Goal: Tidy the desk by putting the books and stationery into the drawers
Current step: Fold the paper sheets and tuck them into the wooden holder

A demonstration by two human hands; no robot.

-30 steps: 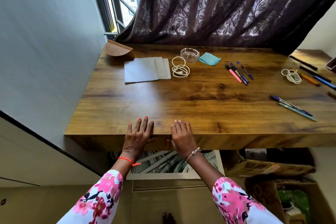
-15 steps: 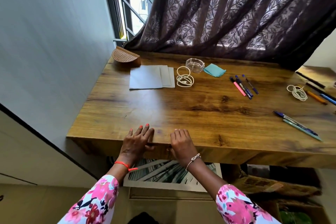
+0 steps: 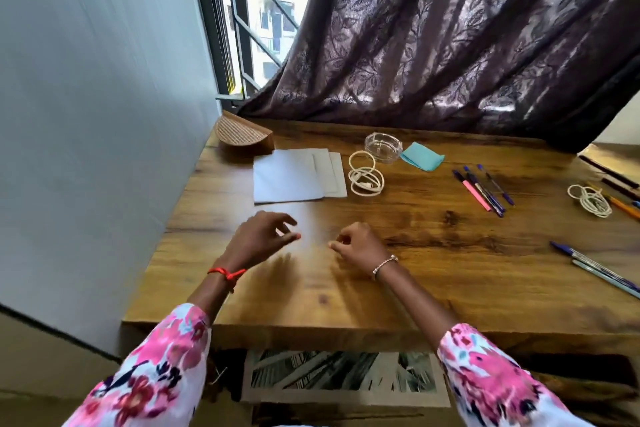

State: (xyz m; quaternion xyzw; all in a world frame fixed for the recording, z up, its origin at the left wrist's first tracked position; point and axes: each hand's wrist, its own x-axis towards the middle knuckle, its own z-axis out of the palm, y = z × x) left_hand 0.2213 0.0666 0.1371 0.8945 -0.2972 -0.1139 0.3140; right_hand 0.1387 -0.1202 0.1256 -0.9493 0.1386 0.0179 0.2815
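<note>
My left hand (image 3: 259,240) and my right hand (image 3: 360,246) hover side by side above the wooden desk (image 3: 433,253), fingers loosely curled and holding nothing. Just beyond them lie grey books or folders (image 3: 291,176) stacked flat. A pink pen and blue pens (image 3: 483,189) lie to the right, two more pens (image 3: 595,269) near the right edge, and pencils (image 3: 620,201) at the far right.
A coiled white cable (image 3: 365,178), a glass dish (image 3: 383,146), a teal cloth (image 3: 422,157) and a woven wooden holder (image 3: 242,137) sit at the back. Another white cord (image 3: 590,199) lies right. A leaf-print picture (image 3: 343,376) stands under the desk. Wall on the left, curtain behind.
Both hands have lifted off the desk's front edge and moved forward over the top, fingers now curled. The view has tilted up and closer to the desk.
</note>
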